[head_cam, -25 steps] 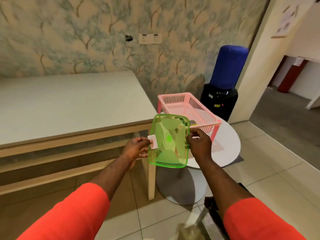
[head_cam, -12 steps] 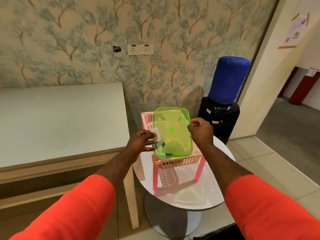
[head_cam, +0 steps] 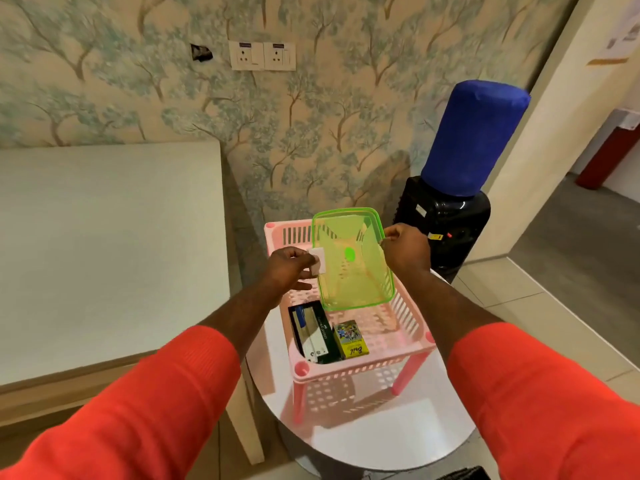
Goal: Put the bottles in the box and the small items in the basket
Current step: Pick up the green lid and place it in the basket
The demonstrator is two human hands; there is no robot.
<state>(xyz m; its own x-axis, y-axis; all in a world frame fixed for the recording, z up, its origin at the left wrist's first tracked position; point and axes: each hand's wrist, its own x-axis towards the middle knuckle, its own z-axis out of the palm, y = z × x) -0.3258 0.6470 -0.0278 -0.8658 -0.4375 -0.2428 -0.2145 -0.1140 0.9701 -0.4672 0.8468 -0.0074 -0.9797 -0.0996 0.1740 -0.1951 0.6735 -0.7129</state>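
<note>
A translucent green plastic lid (head_cam: pixel 351 261) hangs tilted over the pink basket (head_cam: pixel 408 327), held at both sides. My left hand (head_cam: pixel 289 271) pinches its left edge together with a small white piece (head_cam: pixel 318 260). My right hand (head_cam: pixel 405 249) grips its right edge. The basket stands on pink legs on a round white table (head_cam: pixel 374 441). Inside the basket's near end lie a dark green flat box (head_cam: pixel 313 332) and a small yellow box (head_cam: pixel 350 339). No bottles are in view.
A large white table (head_cam: pixel 104 244) with a wooden frame stands at the left, close to the round table. A black water dispenser (head_cam: pixel 446 223) with a blue-covered bottle (head_cam: pixel 474 136) is behind at the right. Wallpapered wall behind; tiled floor at the right.
The view has closed in on the basket, whose contents now show. Both hands have carried the green lid forward and over the basket's far half.
</note>
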